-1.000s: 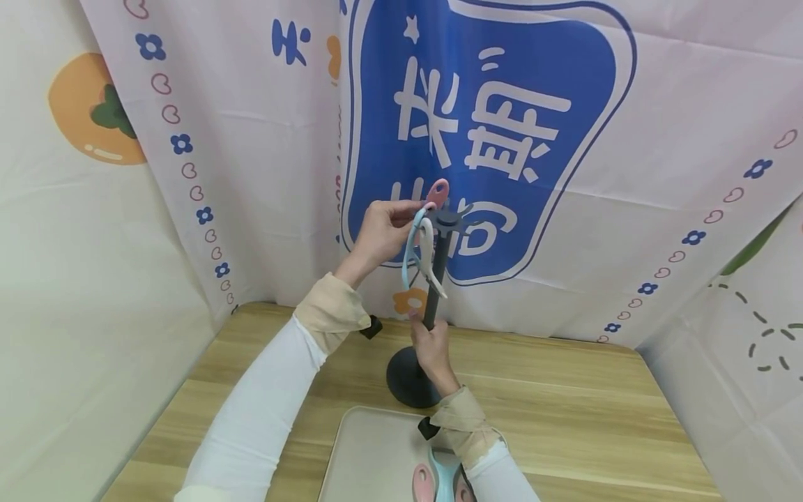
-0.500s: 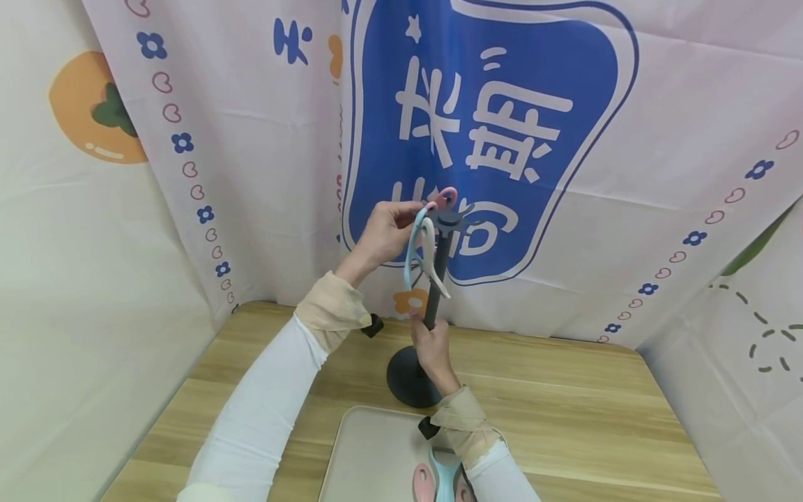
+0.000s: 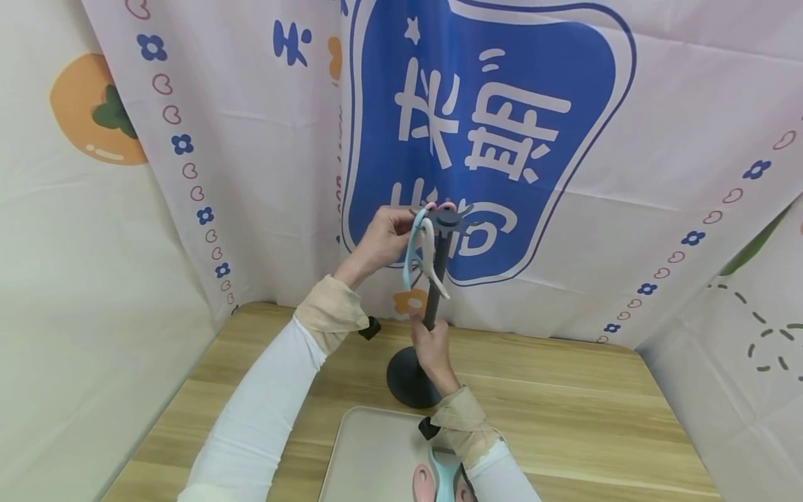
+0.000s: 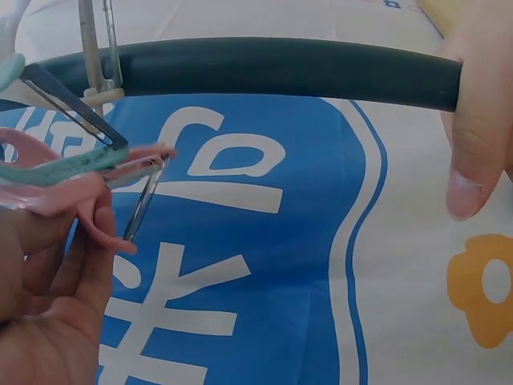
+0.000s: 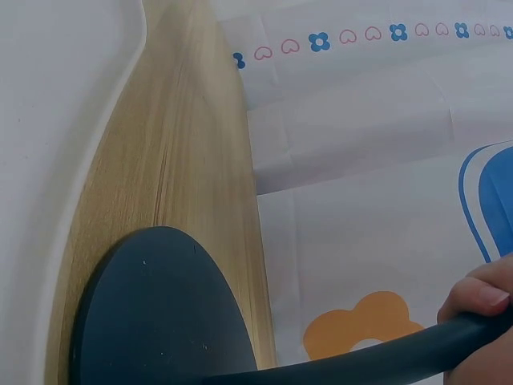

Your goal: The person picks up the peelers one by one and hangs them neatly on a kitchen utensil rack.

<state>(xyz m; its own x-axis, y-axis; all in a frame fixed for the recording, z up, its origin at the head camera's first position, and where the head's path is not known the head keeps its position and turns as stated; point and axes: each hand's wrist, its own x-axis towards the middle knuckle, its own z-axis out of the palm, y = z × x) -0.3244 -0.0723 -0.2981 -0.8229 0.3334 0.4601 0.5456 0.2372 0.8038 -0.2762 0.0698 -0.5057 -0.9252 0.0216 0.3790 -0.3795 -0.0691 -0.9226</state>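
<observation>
A dark stand (image 3: 433, 307) with a round base and hooks at its top stands upright on the table. My left hand (image 3: 383, 237) pinches a pink peeler (image 4: 60, 196) beside those hooks; its looped handle end is up against the stand's top. Near my fingers hang a light blue peeler (image 3: 410, 258) and a white peeler (image 3: 428, 251), blades downward. Another pink edge shows by the blue one, but what it belongs to is partly hidden. Lower down, my right hand (image 3: 431, 345) grips the pole (image 5: 401, 353), thumb curled round it.
In front of the base, a beige tray (image 3: 370, 453) holds a pink handle (image 3: 423, 481) and a light blue peeler (image 3: 445, 474), partly hidden by the right forearm. A printed cloth (image 3: 533, 230) rises right behind the stand at the table's (image 3: 564, 404) far edge.
The pink peeler's handle end has come down and slightly right, onto the stand's top. My left hand has lowered slightly with it. The right hand keeps its place on the pole.
</observation>
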